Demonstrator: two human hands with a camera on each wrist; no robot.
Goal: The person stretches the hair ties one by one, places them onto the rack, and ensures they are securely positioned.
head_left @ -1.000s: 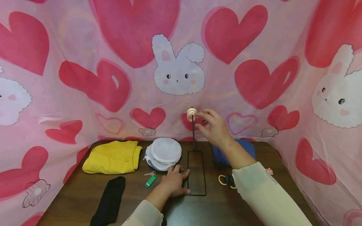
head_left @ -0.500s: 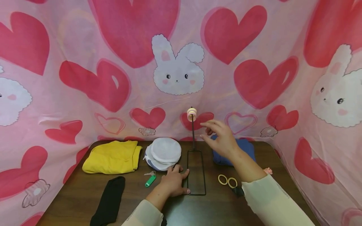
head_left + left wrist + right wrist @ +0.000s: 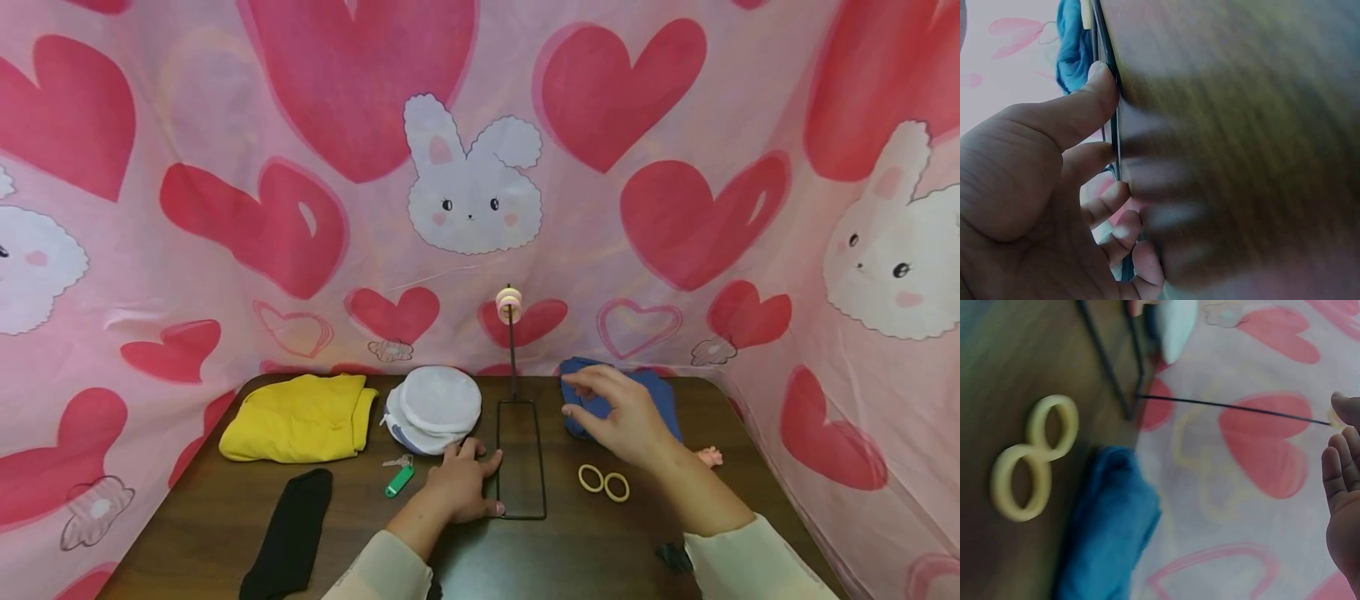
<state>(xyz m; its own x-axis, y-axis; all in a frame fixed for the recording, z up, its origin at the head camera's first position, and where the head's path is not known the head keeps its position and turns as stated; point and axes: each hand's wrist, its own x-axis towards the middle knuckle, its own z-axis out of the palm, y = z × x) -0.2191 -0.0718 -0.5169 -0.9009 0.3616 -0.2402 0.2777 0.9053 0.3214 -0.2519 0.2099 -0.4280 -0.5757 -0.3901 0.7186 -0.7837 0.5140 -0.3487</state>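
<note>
L hand (image 3: 461, 487) flat on the tabletop (image 3: 570, 550), fingers spread and relaxed, fingertips pressing the left rail of the black wire stand (image 3: 521, 458); grips nothing. Wrist view shows thumb and fingers (image 3: 1100, 84) lying against the wire.

R hand (image 3: 618, 412) hovers over the tabletop, fingers loosely extended, holding nothing. It's above the front edge of the blue cloth (image 3: 660, 392), near the two yellow rings (image 3: 603, 482) lying side by side and touching, just right of the stand base.

Stand's upright rod carries a small stack of rings (image 3: 509, 302) at the top, pale pink/yellow.

Risks (judgement): rod is thin and tall, base is only an open wire frame; a knock from the R hand or sleeve could tip it if the L hand lets up. Rings on the tabletop lie flat and touching, so a pinch could drag both or slide one off toward the cloth.

Around: white round pads (image 3: 437, 407) left of stand, green key tag (image 3: 399, 480) w/ key, yellow cloth (image 3: 300, 417), black sock (image 3: 292, 533) front left, small pink item (image 3: 709, 456) far right, dark item (image 3: 675, 557) by the R sleeve, can't tell what. Nothing sits btwn R hand and the rings.
</note>
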